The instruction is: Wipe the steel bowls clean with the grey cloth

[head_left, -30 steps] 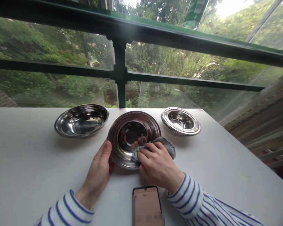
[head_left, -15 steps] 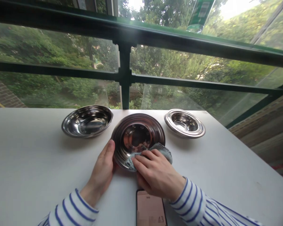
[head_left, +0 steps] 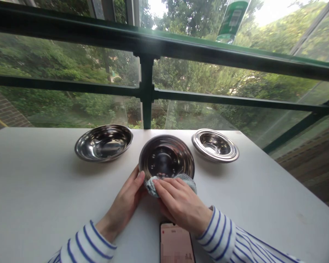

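A shiny stainless steel bowl (head_left: 164, 155) is held tilted over the white table, its hollow facing me. My left hand (head_left: 127, 195) grips its lower left rim, thumb on the edge and the other fingers mostly hidden behind. A bunched grey-blue cloth (head_left: 152, 187) is pressed against the bowl's near rim. Over that cloth lies my right hand (head_left: 178, 199), fingers closed on it. Below it, a phone (head_left: 177, 244) with a lit pinkish screen rests on the table, partly cut off by the frame's bottom edge.
At the back left sits another wide steel bowl (head_left: 104, 143). A broad-rimmed steel dish (head_left: 215, 145) stands at the back right, seemingly stacked. Behind the white table (head_left: 44, 190) runs a green metal railing (head_left: 146, 91) with glass. A green-labelled bottle (head_left: 232, 20) stands on it.
The held bowl has moved slightly right and tilted differently; its hollow now looks deeper and rounder. My left hand has shifted right with it. The cloth stays on the near rim.
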A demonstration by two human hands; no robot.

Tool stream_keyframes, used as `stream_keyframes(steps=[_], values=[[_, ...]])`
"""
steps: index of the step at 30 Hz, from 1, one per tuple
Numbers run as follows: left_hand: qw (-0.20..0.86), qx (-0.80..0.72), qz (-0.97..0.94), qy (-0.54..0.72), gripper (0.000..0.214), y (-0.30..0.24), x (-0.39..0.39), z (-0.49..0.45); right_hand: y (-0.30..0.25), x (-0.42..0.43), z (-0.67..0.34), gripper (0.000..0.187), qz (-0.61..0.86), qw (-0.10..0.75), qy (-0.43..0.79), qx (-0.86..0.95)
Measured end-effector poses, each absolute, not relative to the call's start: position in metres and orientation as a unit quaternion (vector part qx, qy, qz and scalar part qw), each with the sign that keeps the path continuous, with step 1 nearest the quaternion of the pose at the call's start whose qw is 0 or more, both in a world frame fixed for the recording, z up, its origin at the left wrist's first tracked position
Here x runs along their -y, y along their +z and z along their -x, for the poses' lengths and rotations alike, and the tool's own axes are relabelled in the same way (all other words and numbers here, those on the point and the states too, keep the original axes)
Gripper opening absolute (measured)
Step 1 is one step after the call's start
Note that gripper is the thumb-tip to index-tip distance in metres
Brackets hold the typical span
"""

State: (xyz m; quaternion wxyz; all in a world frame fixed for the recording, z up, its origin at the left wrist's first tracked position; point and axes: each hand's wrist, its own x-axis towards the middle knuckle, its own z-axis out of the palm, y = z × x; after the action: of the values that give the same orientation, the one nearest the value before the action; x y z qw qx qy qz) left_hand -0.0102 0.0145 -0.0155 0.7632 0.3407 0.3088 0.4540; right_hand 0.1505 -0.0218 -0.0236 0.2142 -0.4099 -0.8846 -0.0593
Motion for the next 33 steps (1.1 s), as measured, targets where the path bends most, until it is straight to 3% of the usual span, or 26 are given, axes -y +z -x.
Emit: stream_keyframes(steps=[17, 26, 33], values=[[0.744, -0.334, -0.325, 0.478, 0.051, -0.021, -0.014, 0.009, -0.021, 0.025, -0.148, 0.039, 0.412, 0.204, 0.031, 0.887], [0.733, -0.38, -0.307, 0.474, 0.05, -0.014, -0.015, 0.009, -0.011, 0.021, -0.166, 0.019, 0.472, 0.12, 0.035, 0.872], [0.738, -0.38, -0.296, 0.473, 0.059, -0.015, -0.01, 0.008, -0.009, 0.022, -0.152, 0.034, 0.456, 0.144, 0.081, 0.874]])
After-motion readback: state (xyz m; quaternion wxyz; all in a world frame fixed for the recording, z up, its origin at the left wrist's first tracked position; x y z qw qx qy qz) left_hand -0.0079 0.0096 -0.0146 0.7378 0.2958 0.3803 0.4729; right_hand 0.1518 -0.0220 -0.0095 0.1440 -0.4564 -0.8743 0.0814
